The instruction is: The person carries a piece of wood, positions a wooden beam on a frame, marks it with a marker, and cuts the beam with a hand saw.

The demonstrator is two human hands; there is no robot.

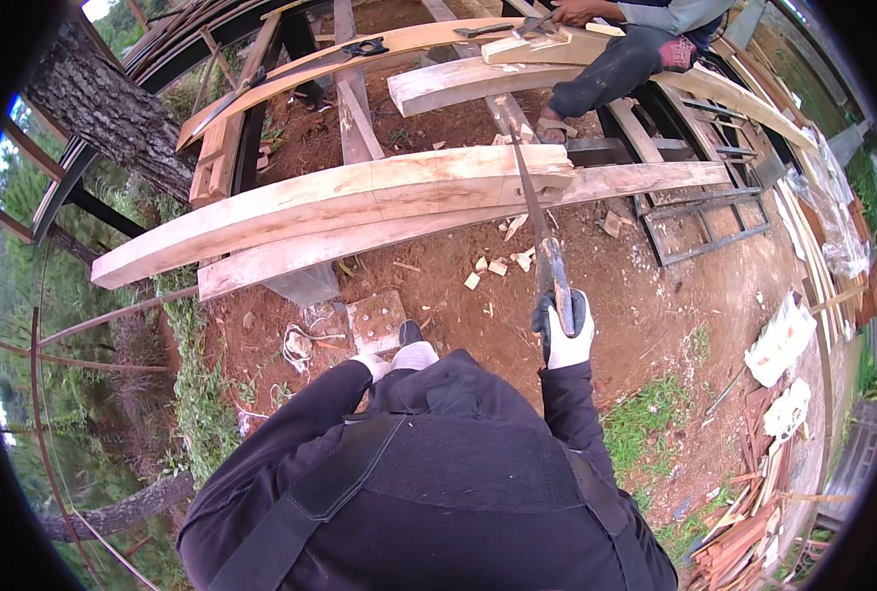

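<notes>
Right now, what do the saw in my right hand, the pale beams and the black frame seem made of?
Saw: probably steel, dull and brownish as if rusted. Beams: bare wood, with visible grain. Frame: likely dark-painted metal, from its thin, straight bars.

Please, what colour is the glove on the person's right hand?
The glove is white, with dark grey or black areas; the head view shows it best.
</notes>
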